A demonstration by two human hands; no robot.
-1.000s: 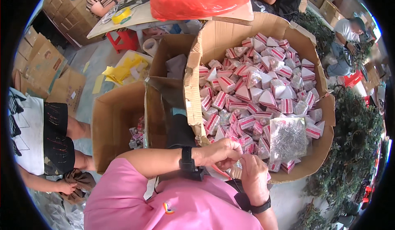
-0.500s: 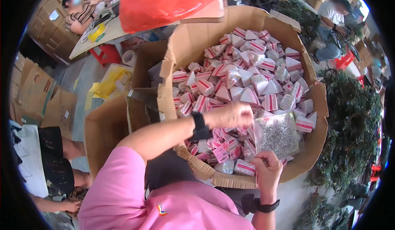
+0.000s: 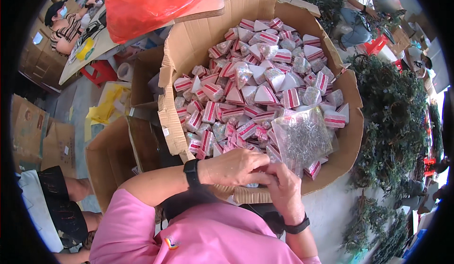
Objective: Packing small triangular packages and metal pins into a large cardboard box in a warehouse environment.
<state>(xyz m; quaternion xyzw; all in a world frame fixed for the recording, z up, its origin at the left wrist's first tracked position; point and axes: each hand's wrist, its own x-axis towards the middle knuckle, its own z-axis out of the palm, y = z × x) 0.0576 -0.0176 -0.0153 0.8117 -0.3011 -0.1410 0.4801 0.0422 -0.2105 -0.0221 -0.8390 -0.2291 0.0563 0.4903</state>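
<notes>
Back from the box (image 3: 189,42) since half a second ago, left hand (image 3: 236,167) now against right hand (image 3: 283,190) at the near rim, fingers curled narrow and meeting over something small; what exactly, cannot tell. Held close to the chest, probably for fine finger work. Heaped inside the box: wedge-shaped packets (image 3: 250,103), red-and-white striped or silvery. Lying on the heap near the hands, a clear bag (image 3: 302,138) of silvery bits. Beyond, an orange bag (image 3: 156,1) on a desk (image 3: 75,68).
</notes>
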